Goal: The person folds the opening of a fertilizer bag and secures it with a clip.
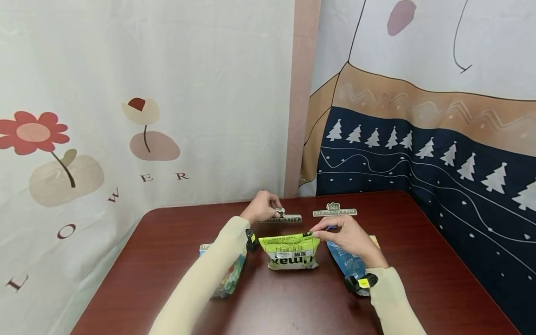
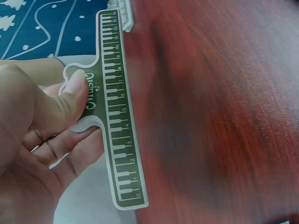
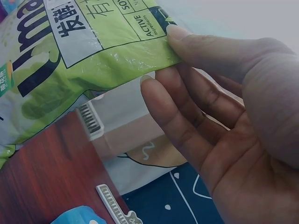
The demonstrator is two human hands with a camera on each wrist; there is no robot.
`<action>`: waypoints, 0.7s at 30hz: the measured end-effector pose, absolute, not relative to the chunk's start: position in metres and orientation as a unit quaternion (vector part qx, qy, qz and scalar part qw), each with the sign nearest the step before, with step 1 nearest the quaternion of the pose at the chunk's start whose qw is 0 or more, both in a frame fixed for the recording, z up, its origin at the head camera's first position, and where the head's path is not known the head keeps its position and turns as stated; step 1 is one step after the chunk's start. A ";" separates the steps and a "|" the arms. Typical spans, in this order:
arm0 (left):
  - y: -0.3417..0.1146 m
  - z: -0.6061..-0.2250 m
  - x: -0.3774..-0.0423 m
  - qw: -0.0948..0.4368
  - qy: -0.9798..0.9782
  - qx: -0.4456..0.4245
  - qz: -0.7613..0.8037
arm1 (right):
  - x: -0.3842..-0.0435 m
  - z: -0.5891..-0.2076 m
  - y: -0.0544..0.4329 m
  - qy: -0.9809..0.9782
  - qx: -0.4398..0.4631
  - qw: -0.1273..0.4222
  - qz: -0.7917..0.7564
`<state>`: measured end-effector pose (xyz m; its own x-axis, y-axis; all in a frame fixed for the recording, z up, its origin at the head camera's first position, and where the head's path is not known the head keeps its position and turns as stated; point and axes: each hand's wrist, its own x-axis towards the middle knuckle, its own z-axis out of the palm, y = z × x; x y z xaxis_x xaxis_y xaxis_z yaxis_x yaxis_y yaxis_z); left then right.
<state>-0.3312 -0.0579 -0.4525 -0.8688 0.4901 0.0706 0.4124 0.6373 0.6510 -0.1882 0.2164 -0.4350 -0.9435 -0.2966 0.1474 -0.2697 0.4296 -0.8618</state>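
Note:
A flat dark-green bag clip (image 2: 114,102) with a piano-key ruler edge is pinched by its tab between the thumb and fingers of my left hand (image 1: 264,206). In the head view that hand is at the back of the table, behind a yellow-green fertilizer bag (image 1: 291,251). My right hand (image 1: 349,237) pinches this bag's top right corner, thumb on the printed face and fingers behind, as the right wrist view shows. The bag stands upright, its top edge stretched fairly straight and its large lettering upside down.
A second ruler-edged clip (image 1: 335,210) lies near the table's (image 1: 167,260) back edge. To the left, a colourful bag (image 1: 230,280) has a clip (image 1: 205,248) along its top. A blue bag (image 1: 347,260) lies under my right forearm. Printed curtains (image 1: 209,93) hang behind the table.

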 end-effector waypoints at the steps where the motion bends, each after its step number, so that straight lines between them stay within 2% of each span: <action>1: -0.059 -0.450 -0.330 0.053 0.902 0.248 0.350 | -0.188 -0.435 0.216 0.845 -0.167 0.013 -0.507; 21: -0.083 -0.405 -0.310 -0.029 0.870 0.210 0.446 | -0.188 -0.437 0.218 0.836 -0.173 0.007 -0.520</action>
